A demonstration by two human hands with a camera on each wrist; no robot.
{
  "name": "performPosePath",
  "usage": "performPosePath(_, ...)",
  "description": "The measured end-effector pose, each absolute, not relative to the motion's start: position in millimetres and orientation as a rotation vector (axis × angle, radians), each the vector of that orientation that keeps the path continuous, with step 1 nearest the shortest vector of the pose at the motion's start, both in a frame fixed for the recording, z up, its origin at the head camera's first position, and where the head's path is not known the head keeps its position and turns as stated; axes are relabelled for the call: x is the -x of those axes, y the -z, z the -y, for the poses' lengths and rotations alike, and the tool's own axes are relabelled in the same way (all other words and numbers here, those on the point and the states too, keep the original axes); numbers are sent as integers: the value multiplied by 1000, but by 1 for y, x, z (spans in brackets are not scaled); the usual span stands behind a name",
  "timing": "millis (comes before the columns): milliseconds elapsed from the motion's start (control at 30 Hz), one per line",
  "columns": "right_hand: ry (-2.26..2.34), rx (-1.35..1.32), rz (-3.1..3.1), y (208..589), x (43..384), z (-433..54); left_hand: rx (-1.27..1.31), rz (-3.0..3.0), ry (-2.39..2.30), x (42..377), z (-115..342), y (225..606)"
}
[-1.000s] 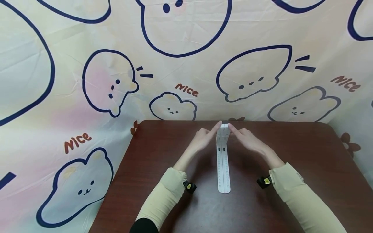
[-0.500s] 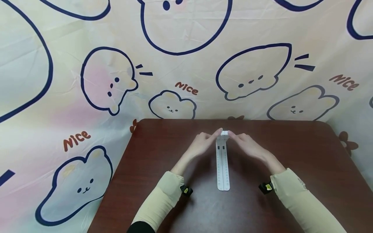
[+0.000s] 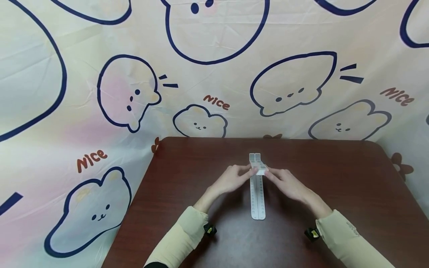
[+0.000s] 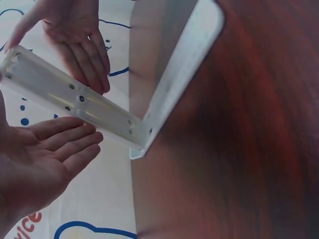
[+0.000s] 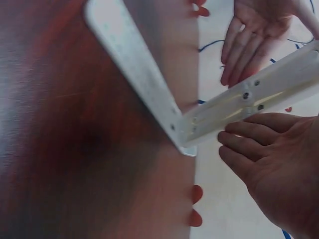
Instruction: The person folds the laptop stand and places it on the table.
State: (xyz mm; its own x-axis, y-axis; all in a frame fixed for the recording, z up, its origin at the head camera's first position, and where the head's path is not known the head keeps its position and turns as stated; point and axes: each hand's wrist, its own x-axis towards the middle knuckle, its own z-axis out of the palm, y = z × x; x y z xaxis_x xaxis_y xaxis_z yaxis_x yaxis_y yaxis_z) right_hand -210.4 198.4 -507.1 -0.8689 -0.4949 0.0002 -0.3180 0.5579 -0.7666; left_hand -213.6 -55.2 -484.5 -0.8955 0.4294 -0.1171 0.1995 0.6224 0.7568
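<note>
A white hinged folding stand (image 3: 257,203) lies lengthwise on the table. Its long lower bar shows small marks along both edges, and its upper arm (image 3: 259,168) slants up from the far hinge towards me. Yellowish strips and screws line the inner face of that arm (image 4: 79,99) in the left wrist view. My left hand (image 3: 232,178) touches the raised end from the left with the thumb, its other fingers straight alongside. From the right, my right hand (image 3: 288,184) mirrors this, thumb at the same end and fingers extended (image 5: 249,142).
The brown wooden table (image 3: 187,160) runs back to a cloth backdrop (image 3: 214,82) printed with bear outlines. A black wrist camera (image 3: 210,229) is strapped to the left wrist and another camera (image 3: 312,234) to the right.
The stand's upper arm has tilted down from near upright towards me, showing the far hinge end. Both hands have come nearer with it, thumbs staying at its end. The lower bar stays put.
</note>
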Motion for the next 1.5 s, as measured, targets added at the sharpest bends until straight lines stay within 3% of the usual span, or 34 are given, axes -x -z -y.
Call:
performPosePath(267, 1106, 820, -2550, 526, 200, -207, -705, -2602, -993, 203, 61, 500)
performPosePath(933, 821, 941, -2647, 563, 163, -206, -922, -2709, -546, 171, 66, 541)
performPosePath(1500, 693, 1001, -2751, 594, 160, -205, -948, -2747, -431, 164, 65, 568)
